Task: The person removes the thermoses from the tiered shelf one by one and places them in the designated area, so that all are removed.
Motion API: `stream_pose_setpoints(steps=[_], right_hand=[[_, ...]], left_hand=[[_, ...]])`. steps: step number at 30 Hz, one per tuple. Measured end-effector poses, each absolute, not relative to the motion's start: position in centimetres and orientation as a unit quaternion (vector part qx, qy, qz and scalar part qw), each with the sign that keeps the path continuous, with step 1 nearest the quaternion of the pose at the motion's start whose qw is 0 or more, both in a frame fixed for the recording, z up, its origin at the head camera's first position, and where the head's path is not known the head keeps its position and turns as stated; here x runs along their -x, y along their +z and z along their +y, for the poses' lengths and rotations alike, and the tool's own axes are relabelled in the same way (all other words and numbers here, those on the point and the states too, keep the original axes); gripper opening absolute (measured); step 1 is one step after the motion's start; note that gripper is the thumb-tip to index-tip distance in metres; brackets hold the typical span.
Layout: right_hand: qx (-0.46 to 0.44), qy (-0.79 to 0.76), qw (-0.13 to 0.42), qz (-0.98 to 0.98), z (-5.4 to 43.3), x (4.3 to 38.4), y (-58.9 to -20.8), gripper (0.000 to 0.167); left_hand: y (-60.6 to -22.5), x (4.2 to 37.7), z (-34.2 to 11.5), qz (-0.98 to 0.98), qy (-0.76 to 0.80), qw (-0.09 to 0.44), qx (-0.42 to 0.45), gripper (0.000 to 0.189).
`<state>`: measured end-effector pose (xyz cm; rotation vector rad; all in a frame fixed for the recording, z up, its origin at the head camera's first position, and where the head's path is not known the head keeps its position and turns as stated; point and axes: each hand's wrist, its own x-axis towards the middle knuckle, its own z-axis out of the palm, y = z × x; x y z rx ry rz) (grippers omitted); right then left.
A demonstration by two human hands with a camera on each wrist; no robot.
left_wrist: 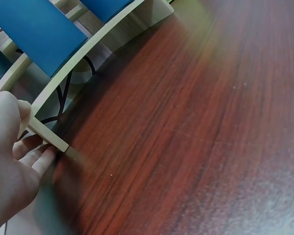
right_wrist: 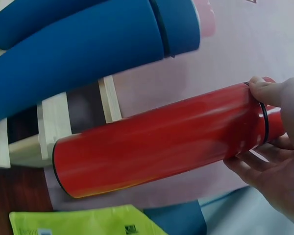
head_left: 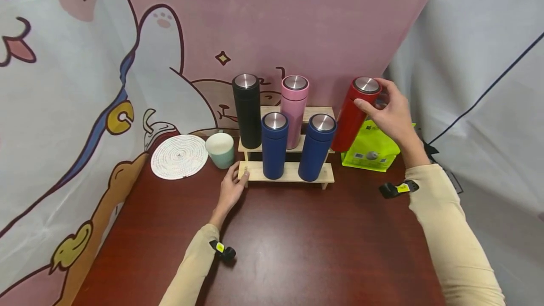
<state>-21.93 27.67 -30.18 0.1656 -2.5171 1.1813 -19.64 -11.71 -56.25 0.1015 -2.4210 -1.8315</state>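
My right hand grips a red thermos near its silver-topped lid, thumb on one side and fingers on the other. The bottle leans, its base beside the right end of a stepped wooden rack. At the rack's front left corner my left hand holds the end of the low step, thumb on top and fingers beneath in the left wrist view. Two blue thermoses stand on the front step. Behind them a black thermos and a pink thermos stand on the middle step.
A pale green mug stands left of the rack, next to a round white woven mat. Right of the rack, a bright green bag sits behind and below the red thermos. A printed cloth hangs behind the dark red table.
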Motion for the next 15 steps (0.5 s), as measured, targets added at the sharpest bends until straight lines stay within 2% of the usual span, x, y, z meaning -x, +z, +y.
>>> stream_pose_setpoints(steps=[15], right_hand=[[-0.025, 0.420, 0.182, -0.889, 32.5, 20.0, -30.1, 0.071]], left_hand=[[-56.5, 19.5, -11.6, -0.789, -0.610, 0.057, -0.031, 0.056]])
